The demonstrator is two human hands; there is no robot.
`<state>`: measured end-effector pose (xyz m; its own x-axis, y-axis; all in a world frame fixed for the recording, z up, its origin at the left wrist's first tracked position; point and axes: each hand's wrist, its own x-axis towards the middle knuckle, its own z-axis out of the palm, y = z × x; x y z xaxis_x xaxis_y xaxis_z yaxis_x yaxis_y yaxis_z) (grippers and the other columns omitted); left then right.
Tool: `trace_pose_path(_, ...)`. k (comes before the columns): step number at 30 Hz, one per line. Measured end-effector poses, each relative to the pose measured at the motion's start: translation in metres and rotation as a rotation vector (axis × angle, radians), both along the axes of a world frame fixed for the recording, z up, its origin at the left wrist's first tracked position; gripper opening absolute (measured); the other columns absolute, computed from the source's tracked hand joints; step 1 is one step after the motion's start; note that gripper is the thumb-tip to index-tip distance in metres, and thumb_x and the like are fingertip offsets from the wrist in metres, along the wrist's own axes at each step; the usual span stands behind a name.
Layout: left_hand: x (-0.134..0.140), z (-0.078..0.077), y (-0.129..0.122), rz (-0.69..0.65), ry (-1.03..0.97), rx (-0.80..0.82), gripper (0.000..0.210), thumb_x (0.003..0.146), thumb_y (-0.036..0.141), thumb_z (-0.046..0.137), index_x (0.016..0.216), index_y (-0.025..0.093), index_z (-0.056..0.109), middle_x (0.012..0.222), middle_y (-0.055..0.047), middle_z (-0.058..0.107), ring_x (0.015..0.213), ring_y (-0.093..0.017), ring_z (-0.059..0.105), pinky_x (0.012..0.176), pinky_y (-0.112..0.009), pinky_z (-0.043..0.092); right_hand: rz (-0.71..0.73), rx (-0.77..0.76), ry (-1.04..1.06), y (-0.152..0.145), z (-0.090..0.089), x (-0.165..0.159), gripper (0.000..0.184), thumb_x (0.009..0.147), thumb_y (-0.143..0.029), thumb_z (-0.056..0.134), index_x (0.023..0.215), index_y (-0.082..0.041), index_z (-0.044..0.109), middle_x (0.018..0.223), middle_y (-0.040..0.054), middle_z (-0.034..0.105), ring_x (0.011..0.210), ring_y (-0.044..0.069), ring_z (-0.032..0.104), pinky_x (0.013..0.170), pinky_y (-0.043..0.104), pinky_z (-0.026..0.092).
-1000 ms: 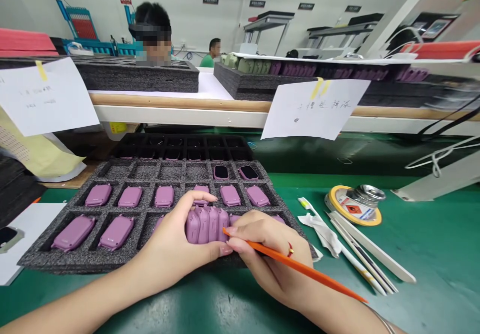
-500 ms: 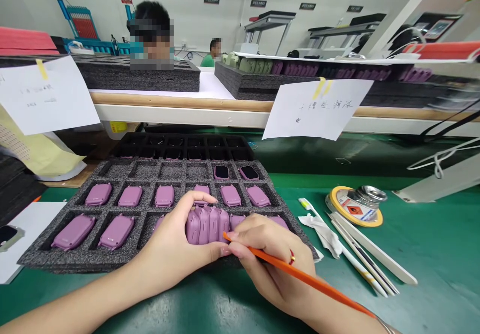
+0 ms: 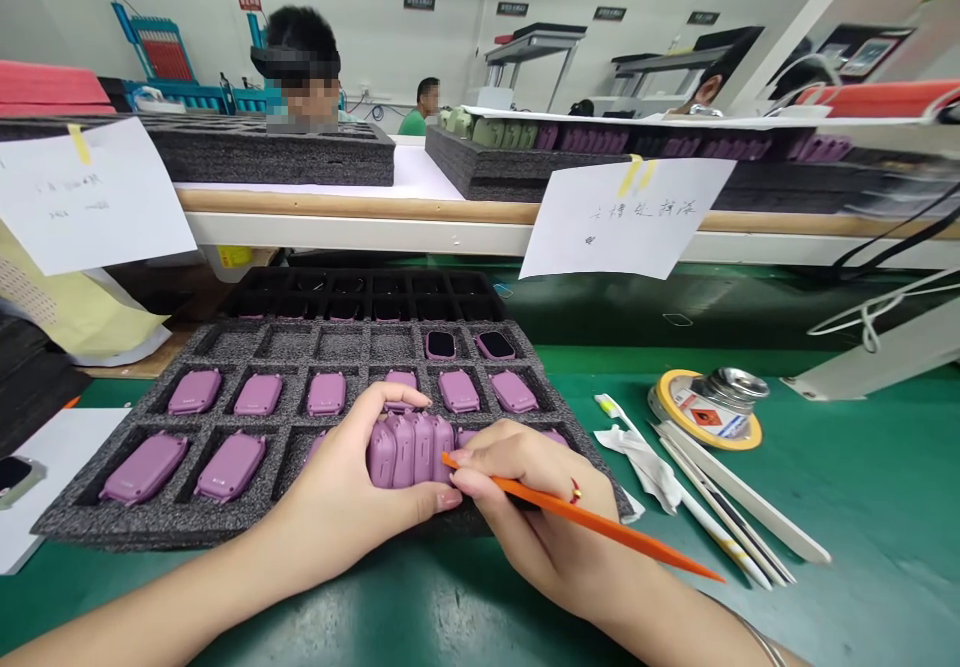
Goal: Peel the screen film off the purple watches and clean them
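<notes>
My left hand (image 3: 341,477) is closed around a row of several purple watch cases (image 3: 403,447), stood on edge side by side, thumb in front and fingers behind. Pinched in my right hand (image 3: 532,507) is a thin orange plastic stick (image 3: 622,532). Its narrow tip meets the right-hand case of the row. Both hands are over the front of a black foam tray (image 3: 127,525). Single purple watch cases (image 3: 228,465) lie in its pockets, and two at the back (image 3: 440,345) show black screens. My hands hide some front pockets.
Right of the tray lie a toothbrush (image 3: 724,542), a white tissue (image 3: 649,472), thin sticks (image 3: 720,497) and a roll of yellow tape (image 3: 664,397) around a metal-topped container. A shelf (image 3: 337,227) with foam trays crosses behind. Co-workers sit beyond it.
The orange stick's rear end has swung so that it angles away from my right forearm. My left hand keeps its hold on the watch cases. The view has shifted slightly.
</notes>
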<state>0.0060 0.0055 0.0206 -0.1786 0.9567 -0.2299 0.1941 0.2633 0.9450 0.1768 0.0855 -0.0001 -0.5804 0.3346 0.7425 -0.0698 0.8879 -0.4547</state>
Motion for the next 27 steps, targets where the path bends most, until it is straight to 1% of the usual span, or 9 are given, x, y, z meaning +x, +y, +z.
trace_pose_path(6,0.0,0.0,-0.001,0.01,0.016,0.008,0.057,0.067,0.037,0.082,0.115,0.031,0.051,0.107,0.001,0.066,0.093,-0.022,0.063,0.087,-0.036,0.049,0.044,-0.184,0.116,0.005,-0.005,0.004,0.013,0.097,-0.011,0.056,0.092,-0.022,0.059,0.076,-0.0009,0.065,0.07,0.013,0.068,0.066,0.025,0.057)
trace_pose_path(9,0.0,-0.001,-0.002,0.017,0.021,0.013,0.057,0.067,0.035,0.081,0.115,0.031,0.051,0.106,0.0,0.067,0.094,-0.024,0.064,0.087,-0.038,0.049,0.009,-0.336,0.15,0.007,-0.008,0.006,0.016,0.101,-0.015,0.051,0.103,-0.025,0.064,0.086,-0.0011,0.068,0.065,0.009,0.065,0.066,0.024,0.056)
trace_pose_path(12,0.001,-0.002,-0.002,0.021,0.033,0.018,0.058,0.066,0.033,0.082,0.115,0.031,0.052,0.107,0.001,0.066,0.095,-0.024,0.065,0.085,-0.036,0.05,-0.01,-0.517,0.063,0.005,-0.007,0.004,0.015,0.103,-0.022,0.05,0.11,-0.027,0.062,0.083,-0.0025,0.065,0.061,0.008,0.061,0.062,0.022,0.053)
trace_pose_path(14,0.001,-0.002,-0.001,0.032,0.045,0.03,0.057,0.065,0.032,0.083,0.114,0.031,0.053,0.109,0.001,0.065,0.095,-0.022,0.064,0.085,-0.034,0.05,0.009,-0.657,-0.014,0.003,-0.005,-0.001,0.01,0.097,-0.028,0.059,0.107,-0.025,0.058,0.078,-0.0037,0.06,0.062,0.01,0.058,0.058,0.022,0.05)
trace_pose_path(17,0.002,-0.001,-0.001,0.039,0.05,0.037,0.055,0.067,0.032,0.083,0.113,0.031,0.053,0.107,0.004,0.065,0.094,-0.02,0.064,0.085,-0.031,0.051,0.076,-0.825,-0.158,0.002,-0.002,-0.008,0.027,0.088,-0.032,0.07,0.1,-0.024,0.047,0.07,-0.0068,0.052,0.057,0.01,0.052,0.053,0.022,0.045)
trace_pose_path(19,0.003,-0.001,-0.002,0.035,0.036,0.036,0.054,0.067,0.03,0.082,0.113,0.032,0.053,0.105,0.005,0.066,0.094,-0.019,0.064,0.086,-0.031,0.051,0.117,-0.889,-0.223,0.003,-0.001,-0.01,0.03,0.089,-0.033,0.07,0.097,-0.025,0.042,0.069,-0.0079,0.05,0.057,0.01,0.05,0.053,0.022,0.043)
trace_pose_path(21,0.003,-0.001,-0.002,0.03,0.022,0.04,0.054,0.067,0.028,0.082,0.112,0.032,0.054,0.105,0.004,0.067,0.096,-0.019,0.065,0.087,-0.031,0.051,0.183,-0.947,-0.238,0.004,-0.001,-0.009,0.027,0.093,-0.034,0.066,0.096,-0.025,0.04,0.075,-0.0062,0.051,0.062,0.011,0.052,0.058,0.023,0.044)
trace_pose_path(24,0.002,-0.001,0.0,0.034,0.027,0.039,0.053,0.067,0.028,0.081,0.112,0.032,0.054,0.105,0.004,0.066,0.093,-0.019,0.064,0.084,-0.032,0.051,0.263,-1.041,-0.229,0.007,-0.001,-0.006,0.022,0.099,-0.038,0.058,0.096,-0.024,0.042,0.079,-0.0048,0.051,0.069,0.011,0.053,0.064,0.024,0.045)
trace_pose_path(27,0.002,-0.001,0.001,0.046,0.061,0.04,0.053,0.066,0.03,0.081,0.112,0.032,0.054,0.103,0.004,0.065,0.087,-0.018,0.063,0.079,-0.03,0.051,0.269,-1.092,-0.22,0.009,-0.001,-0.004,0.024,0.1,-0.043,0.057,0.094,-0.023,0.046,0.076,-0.005,0.053,0.071,0.01,0.054,0.067,0.023,0.045)
